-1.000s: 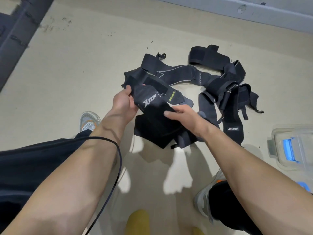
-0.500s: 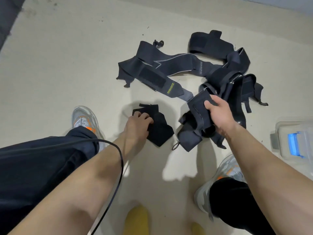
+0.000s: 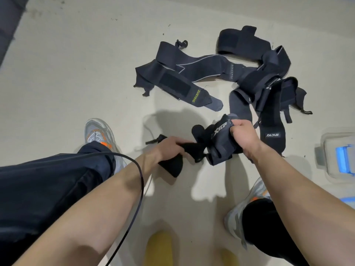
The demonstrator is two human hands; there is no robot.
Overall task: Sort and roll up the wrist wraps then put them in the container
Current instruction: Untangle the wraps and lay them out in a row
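Note:
Both hands hold a black wrist wrap (image 3: 221, 143) with white lettering just above the floor. My left hand (image 3: 169, 148) grips its plain black end, which hangs down toward the floor. My right hand (image 3: 243, 135) is closed on the bunched, lettered end. Several more black wraps lie in a loose pile (image 3: 259, 89) beyond my right hand. One long wrap with yellow-green lettering (image 3: 178, 87) stretches out to the left of the pile. A clear container with a blue latch (image 3: 340, 156) sits at the right edge.
I am crouched on a beige floor. My grey and orange shoes (image 3: 99, 135) (image 3: 247, 208) flank the work area. A thin black cable (image 3: 138, 181) loops over my left forearm. A dark panel (image 3: 9, 22) edges the top left.
My left hand lifted its black piece off the floor. My right hand drew the lettered wrap out of the pile toward me, so both hands now meet on one wrap.

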